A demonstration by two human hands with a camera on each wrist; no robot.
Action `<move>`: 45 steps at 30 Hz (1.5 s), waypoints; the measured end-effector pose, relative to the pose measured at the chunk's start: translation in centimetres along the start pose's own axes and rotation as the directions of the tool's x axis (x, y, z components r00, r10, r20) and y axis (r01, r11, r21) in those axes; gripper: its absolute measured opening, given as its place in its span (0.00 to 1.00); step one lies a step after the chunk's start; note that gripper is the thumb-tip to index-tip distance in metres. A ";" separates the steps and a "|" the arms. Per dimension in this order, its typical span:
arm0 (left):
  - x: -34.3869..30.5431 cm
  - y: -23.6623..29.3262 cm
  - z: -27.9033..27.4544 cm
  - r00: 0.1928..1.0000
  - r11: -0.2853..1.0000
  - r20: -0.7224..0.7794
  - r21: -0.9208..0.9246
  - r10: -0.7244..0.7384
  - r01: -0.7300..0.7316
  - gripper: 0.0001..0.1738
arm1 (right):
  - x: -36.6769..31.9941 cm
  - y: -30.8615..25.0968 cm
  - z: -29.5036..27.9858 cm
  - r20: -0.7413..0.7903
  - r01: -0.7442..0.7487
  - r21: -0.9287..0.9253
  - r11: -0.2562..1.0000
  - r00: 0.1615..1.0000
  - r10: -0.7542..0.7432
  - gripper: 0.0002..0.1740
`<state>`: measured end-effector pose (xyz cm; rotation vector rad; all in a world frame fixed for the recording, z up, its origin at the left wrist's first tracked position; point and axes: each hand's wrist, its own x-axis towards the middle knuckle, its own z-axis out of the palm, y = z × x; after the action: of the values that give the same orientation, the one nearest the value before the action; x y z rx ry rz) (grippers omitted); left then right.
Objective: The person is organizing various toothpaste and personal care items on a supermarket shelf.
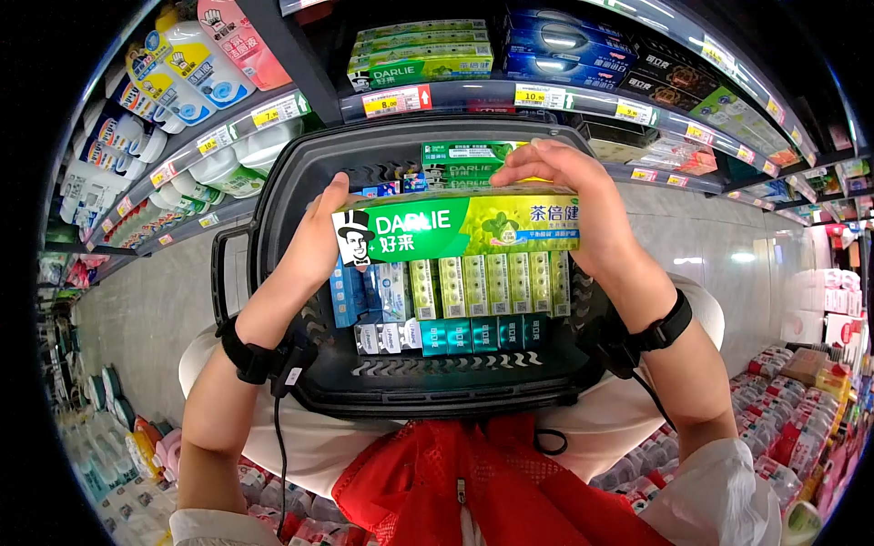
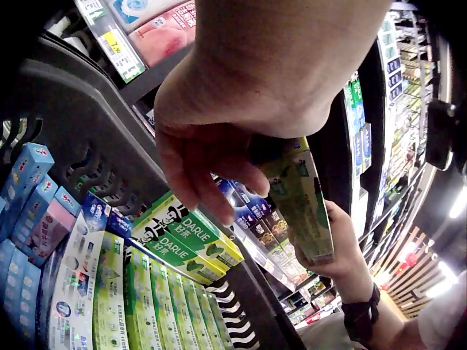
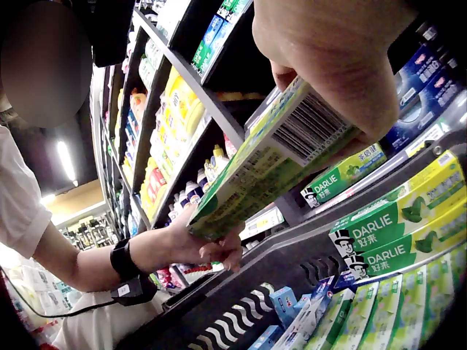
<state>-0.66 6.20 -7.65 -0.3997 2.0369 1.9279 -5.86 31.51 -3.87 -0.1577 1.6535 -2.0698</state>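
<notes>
Toothpaste box [image 1: 460, 227]: being held roughly level above the black basket [image 1: 437, 400], front print facing the wearer, apart from the boxes inside. Gripping the left end with the left grip [image 1: 319, 238], fingers curling round it; gripping the right end with the right grip [image 1: 583, 205], fingers bending over the far edge. Probably using both ends to balance so long a box and leave its front uncovered for reading.

Just below, standing side by side in a row, seeing the green-and-yellow boxes [image 1: 492, 284], apparently packing them on edge to save room. Lining up teal boxes [image 1: 460, 337] nearer the wearer, standing blue boxes [image 1: 347, 296] at the left, and stacking green boxes [image 3: 408, 219] flat at the far end, likely fitting the leftover space.

Farther out, facing a shelf [image 1: 482, 94] carrying more green cartons [image 1: 419, 64] beside blue cartons [image 1: 564, 50], apparently grouping them by kind.
</notes>
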 end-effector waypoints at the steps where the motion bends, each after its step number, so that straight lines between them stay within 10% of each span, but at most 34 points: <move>1: 0.1 -0.1 0.0 1.000 1.000 -0.016 0.008 0.006 -0.006 0.35 | 0.0 0.0 0.0 -0.005 -0.002 -0.001 1.000 1.000 0.002 0.20; 9: -0.4 1.5 0.5 0.994 0.994 0.021 0.003 -0.110 0.110 0.37 | 0.1 -0.3 0.2 -0.020 0.031 -0.009 0.999 0.999 -0.031 0.19; 17: -1.0 3.2 0.6 0.953 0.896 0.290 -0.396 -0.087 0.202 0.37 | 0.5 -1.4 0.1 -0.136 0.268 -0.069 0.961 0.952 -0.275 0.18; 25: -1.2 3.5 0.1 0.938 0.971 0.261 -0.134 0.228 -0.199 0.27 | 1.7 -1.4 -1.8 -0.166 0.207 -0.238 0.949 0.954 -0.250 0.18; 30: -0.8 3.6 0.2 0.927 0.948 0.197 -0.070 0.319 -0.312 0.30 | 1.3 -1.7 -0.9 -0.134 -0.084 0.068 0.994 0.987 0.093 0.20; 33: -0.9 3.4 0.5 0.858 0.865 0.187 0.071 0.477 -0.497 0.30 | 1.8 -0.9 -1.4 -0.160 -0.033 0.072 0.997 0.986 0.045 0.19; 41: -0.5 3.3 0.3 0.932 0.932 0.074 0.056 0.355 -0.359 0.28 | 2.7 -0.9 -2.6 -0.158 0.167 0.103 0.981 0.976 -0.149 0.18; 45: 0.0 2.8 -0.2 0.971 0.932 0.086 -0.312 0.224 -0.187 0.28 | 2.2 -1.7 -1.9 -0.145 0.306 0.078 0.949 0.945 -0.293 0.20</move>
<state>-1.77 6.13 -5.09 -0.1334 1.7712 2.3401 -9.04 32.50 -3.19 -0.2590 1.6837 -2.4327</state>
